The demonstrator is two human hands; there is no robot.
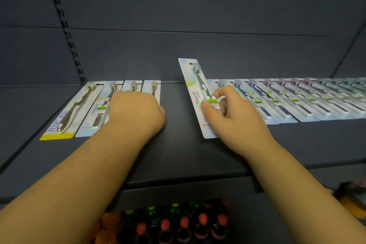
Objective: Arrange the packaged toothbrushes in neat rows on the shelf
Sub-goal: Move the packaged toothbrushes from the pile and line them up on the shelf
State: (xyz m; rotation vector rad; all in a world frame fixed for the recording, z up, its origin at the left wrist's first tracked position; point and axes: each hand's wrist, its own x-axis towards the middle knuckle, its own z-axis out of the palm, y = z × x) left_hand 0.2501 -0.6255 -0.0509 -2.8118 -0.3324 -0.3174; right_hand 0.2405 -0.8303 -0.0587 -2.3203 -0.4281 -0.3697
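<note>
From the head camera, the dark shelf (178, 156) carried packaged toothbrushes laid flat in one line along its back edge. At the left lay a group of four packs (111, 105), the outermost a yellow-footed card angled outward. At the right a long overlapping row (297, 101) of blue, purple and green brushes ran off toward the edge of view. Between the two groups the shelf surface showed bare.

The right hand (233, 117) held a single green-labelled pack (198, 93) at about mid-length, thumb on the face and fingers (218, 98) curled behind its right edge. The pack was tilted, its top end raised clear of the row, its lower end down by the shelf near the left end of the right-hand row.

The left hand (136, 111) rested knuckles-up over the near ends of the left group; its fingers were tucked out of sight, so I could not tell whether they gripped a pack or merely pressed on it.

Such a pack looked light, a thin card with a clear blister, stiff enough along its length but apt to bend and to slide on smooth metal. Pinching it by the edges near the middle seemed the steadiest hold.

Bottles (178, 224) stood on the level below.
</note>
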